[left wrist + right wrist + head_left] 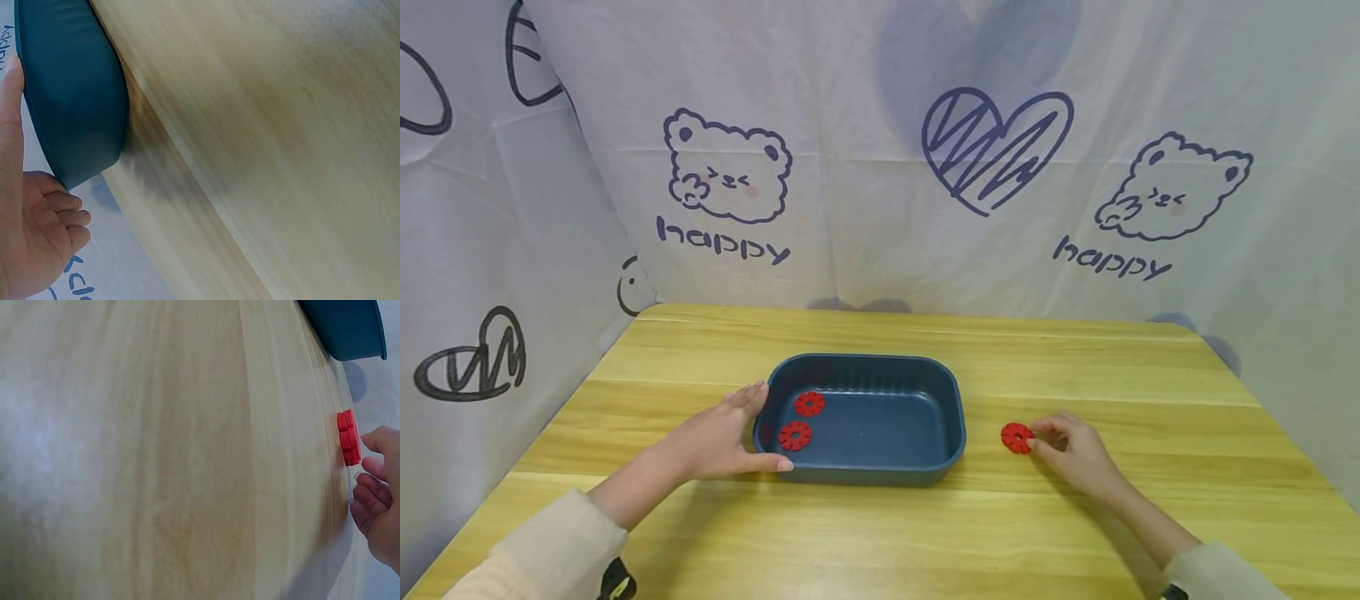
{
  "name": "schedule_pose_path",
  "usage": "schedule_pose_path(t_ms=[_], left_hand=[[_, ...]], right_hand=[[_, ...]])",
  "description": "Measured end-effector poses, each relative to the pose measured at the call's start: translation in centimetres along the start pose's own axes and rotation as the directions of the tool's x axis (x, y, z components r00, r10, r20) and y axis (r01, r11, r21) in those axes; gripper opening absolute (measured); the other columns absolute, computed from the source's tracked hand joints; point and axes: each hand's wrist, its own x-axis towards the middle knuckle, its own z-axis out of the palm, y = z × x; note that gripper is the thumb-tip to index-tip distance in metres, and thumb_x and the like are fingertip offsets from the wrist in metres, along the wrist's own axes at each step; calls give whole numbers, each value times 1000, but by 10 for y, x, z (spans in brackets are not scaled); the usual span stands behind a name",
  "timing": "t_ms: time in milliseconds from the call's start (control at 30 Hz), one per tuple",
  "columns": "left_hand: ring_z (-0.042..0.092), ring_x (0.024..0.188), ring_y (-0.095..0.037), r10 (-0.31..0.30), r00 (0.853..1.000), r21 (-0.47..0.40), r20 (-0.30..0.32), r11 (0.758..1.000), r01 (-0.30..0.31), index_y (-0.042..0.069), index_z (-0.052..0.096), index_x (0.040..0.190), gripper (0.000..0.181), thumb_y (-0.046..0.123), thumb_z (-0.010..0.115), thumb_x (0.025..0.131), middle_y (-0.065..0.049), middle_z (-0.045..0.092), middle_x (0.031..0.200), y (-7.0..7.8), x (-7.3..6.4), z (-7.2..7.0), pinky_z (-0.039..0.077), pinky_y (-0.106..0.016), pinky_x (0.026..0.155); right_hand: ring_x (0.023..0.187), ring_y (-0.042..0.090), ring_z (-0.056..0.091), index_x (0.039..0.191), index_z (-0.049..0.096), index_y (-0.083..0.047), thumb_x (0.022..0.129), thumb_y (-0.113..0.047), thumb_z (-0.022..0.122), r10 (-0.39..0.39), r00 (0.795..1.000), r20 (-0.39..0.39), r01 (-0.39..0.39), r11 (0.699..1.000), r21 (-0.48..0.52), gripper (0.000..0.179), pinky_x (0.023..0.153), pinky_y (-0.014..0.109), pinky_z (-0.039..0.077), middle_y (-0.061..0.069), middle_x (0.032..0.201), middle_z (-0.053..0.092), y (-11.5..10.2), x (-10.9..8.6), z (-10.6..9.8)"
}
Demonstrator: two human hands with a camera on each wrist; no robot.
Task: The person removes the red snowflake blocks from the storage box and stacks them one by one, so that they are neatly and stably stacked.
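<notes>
A dark blue plastic basin (872, 477) stands on the table, with two red notched discs (795, 436) inside at its left end. My left hand (718, 437) holds that end, thumb over the near rim and fingers against the left side; in the left wrist view the fingers (72, 219) bend by the basin's corner. To the right of the basin lies a red notched piece (1017, 437), which shows as a short stack of layers (349, 437) in the right wrist view. My right hand (1075, 454) is beside it, thumb and fingertips spread close to its right edge.
The wood-grain table (880, 542) runs up to a white cloth (865, 250) with drawn bears and a heart. Another white cloth (490, 467) hangs along the left side. Table surface lies between the basin and the red piece.
</notes>
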Motion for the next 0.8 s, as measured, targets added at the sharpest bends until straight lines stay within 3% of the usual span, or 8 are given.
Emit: schedule_pose_path(t_ms=[200, 367, 467, 633, 800], left_hand=[[29, 133, -47, 5, 1000, 3, 0, 1000, -5, -11, 27, 141, 111, 70, 60, 72, -29, 27, 147, 0, 0, 0, 32, -58, 104], [29, 133, -48, 4, 1000, 3, 4, 1000, -4, -11, 27, 141, 111, 69, 60, 72, -29, 27, 147, 0, 0, -1, 32, -58, 104], [29, 133, -48, -1, 1000, 3, 8, 1000, 1, -11, 27, 141, 112, 70, 60, 71, -29, 26, 147, 1, 0, -2, 32, -58, 104], [29, 133, -47, -6, 1000, 6, 15, 1000, 6, -11, 27, 141, 113, 71, 60, 71, -29, 27, 147, 2, 1, -2, 31, -58, 104], [29, 133, -47, -5, 1000, 5, 15, 1000, 5, -11, 27, 141, 113, 71, 60, 71, -29, 27, 147, 2, 1, -2, 31, -58, 104]], right_hand=[[79, 7, 53, 102, 65, 3, 86, -11, 64, 14, 1000, 0, -14, 1000, 10, 21, 66, 20, 47, 12, 95, 64, -8, 4, -8], [80, 3, 51, 102, 66, 4, 85, -6, 64, -91, 994, -63, 91, 996, -9, 20, 67, 19, 48, 17, 98, 64, -23, 20, -20], [80, 8, 55, 101, 66, 3, 84, -6, 66, -135, 988, -81, 133, 991, -32, 20, 66, 20, 49, 17, 96, 66, -35, 31, -25], [86, 22, 58, 105, 66, 2, 86, -11, 65, -141, 989, -38, 139, 989, -43, 22, 71, 25, 49, 17, 100, 66, -56, 47, -29], [91, 25, 58, 109, 65, 1, 86, -13, 65, -150, 989, 4, 150, 988, -27, 27, 74, 30, 49, 15, 103, 66, -77, 60, -28]])
